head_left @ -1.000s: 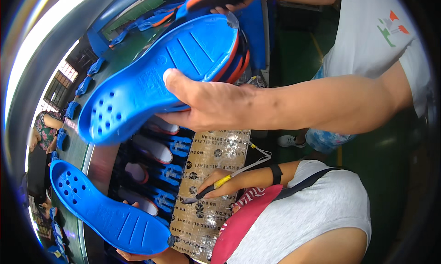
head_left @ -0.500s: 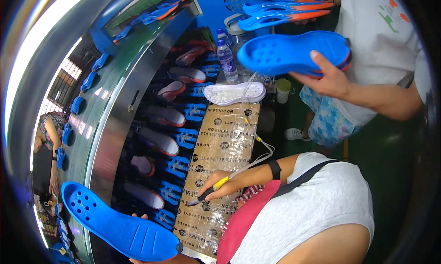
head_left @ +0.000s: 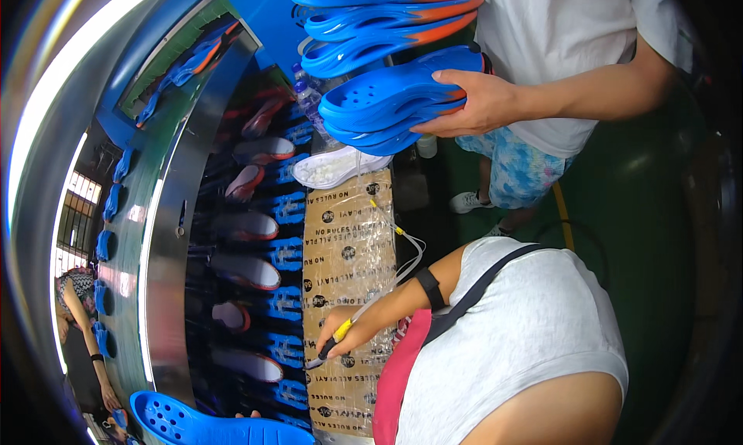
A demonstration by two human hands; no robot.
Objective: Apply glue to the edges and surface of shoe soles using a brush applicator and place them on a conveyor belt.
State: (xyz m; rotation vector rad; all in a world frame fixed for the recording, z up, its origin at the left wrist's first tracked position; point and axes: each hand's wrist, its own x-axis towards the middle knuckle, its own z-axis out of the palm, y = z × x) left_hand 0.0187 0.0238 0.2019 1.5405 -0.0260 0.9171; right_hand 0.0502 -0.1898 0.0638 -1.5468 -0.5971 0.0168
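Note:
A blue shoe sole (head_left: 186, 422) with round holes at its toe end lies in my left hand (head_left: 249, 415). Only fingertips of that hand show past the sole's edge, and the lower frame edge cuts off the rest. My right hand (head_left: 340, 333) is closed around a slim brush (head_left: 326, 350) with a dark handle, yellow tape and a clear tube (head_left: 387, 289) trailing from it. The brush tip is over the edge of a cardboard-covered bench top (head_left: 348, 236), apart from the sole.
Dark shoe uppers (head_left: 246, 272) and blue soles (head_left: 285, 299) line the rack beside the bench. A white sole (head_left: 340, 167) holding pale bits lies at its far end. Left runs a green conveyor (head_left: 128, 290) with blue pieces. A co-worker's hand (head_left: 484, 100) holds stacked blue soles (head_left: 387, 97).
The sole in my left hand is lower in view, now partly cut off. My brush hand sits slightly lower and further left. The co-worker's soles have shifted left and now show as a stack.

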